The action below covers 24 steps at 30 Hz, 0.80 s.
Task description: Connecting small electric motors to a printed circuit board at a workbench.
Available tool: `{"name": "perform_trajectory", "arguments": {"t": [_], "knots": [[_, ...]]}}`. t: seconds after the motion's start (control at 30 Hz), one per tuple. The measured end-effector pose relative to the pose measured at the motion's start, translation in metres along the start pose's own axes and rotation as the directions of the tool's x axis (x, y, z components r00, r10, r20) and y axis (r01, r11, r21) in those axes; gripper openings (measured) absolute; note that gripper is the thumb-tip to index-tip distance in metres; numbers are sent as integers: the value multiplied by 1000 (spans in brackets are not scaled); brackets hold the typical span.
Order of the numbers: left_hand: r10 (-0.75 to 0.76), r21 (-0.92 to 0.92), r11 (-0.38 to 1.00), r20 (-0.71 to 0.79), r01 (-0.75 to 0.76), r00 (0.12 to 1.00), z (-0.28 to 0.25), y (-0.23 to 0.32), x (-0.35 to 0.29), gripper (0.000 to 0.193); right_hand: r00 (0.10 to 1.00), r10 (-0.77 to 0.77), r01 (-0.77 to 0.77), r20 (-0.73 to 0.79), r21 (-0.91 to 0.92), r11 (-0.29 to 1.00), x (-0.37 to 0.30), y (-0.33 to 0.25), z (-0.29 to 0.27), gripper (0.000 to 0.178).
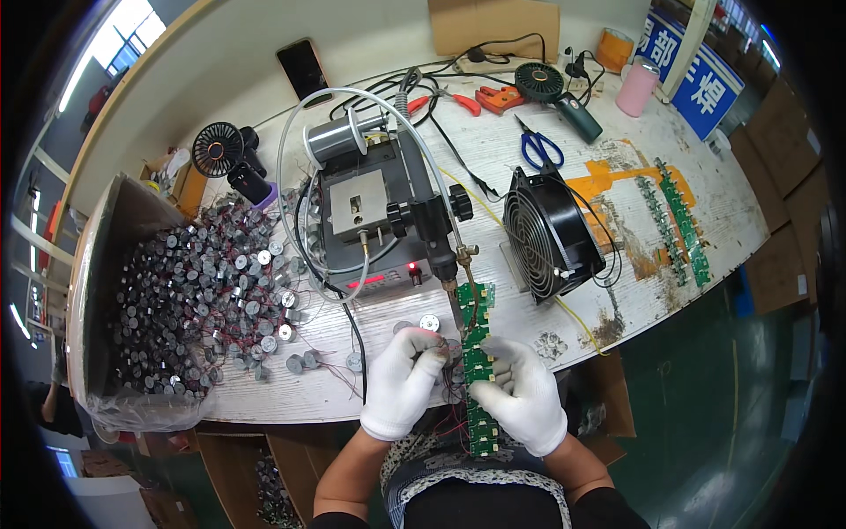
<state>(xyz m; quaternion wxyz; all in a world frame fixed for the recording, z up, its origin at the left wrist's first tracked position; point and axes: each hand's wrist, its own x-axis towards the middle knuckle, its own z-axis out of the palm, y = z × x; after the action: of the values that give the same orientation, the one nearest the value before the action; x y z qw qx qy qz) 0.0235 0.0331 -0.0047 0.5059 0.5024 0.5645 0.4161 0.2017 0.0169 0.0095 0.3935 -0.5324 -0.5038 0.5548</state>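
A long strip of green circuit boards (478, 401) runs upright toward my body, its far end under the soldering machine's tip (456, 304). My right hand (526, 398), in a white glove, grips the strip along its right side with thumb and fingers. My left hand (401, 385), also gloved, is closed in a pinch just left of the strip, close to the tip. What lies between those fingertips is too small to make out. Thin red wires (451, 425) and small dark motors hang along the strip's left edge. Ahead stands the soldering machine (374, 220) with a solder wire spool (339, 139).
Small round motors (198, 300) with red wires spill from a plastic-lined box at left. A black fan (551, 234) stands right of the machine. Beyond lie blue scissors (540, 148), orange-handled pliers (498, 99), a phone (302, 69) and a pink bottle (637, 86). More board strips (683, 220) lie far right.
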Motion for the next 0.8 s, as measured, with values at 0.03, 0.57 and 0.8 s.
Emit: {"name": "perform_trajectory", "arguments": {"t": [0.03,0.57,0.8], "knots": [[11,-2,1000,-7,-11,1000,0,2,0,12,1000,7,-7,-4,-3,1000,0,0,0,52],[691,763,426,72,-486,719,10,19,8,20,998,-65,64,-12,-63,996,-4,5,-1,50],[699,803,354,113,-480,706,9,27,8,20,995,-92,89,-27,-112,990,-6,2,0,50]]}}
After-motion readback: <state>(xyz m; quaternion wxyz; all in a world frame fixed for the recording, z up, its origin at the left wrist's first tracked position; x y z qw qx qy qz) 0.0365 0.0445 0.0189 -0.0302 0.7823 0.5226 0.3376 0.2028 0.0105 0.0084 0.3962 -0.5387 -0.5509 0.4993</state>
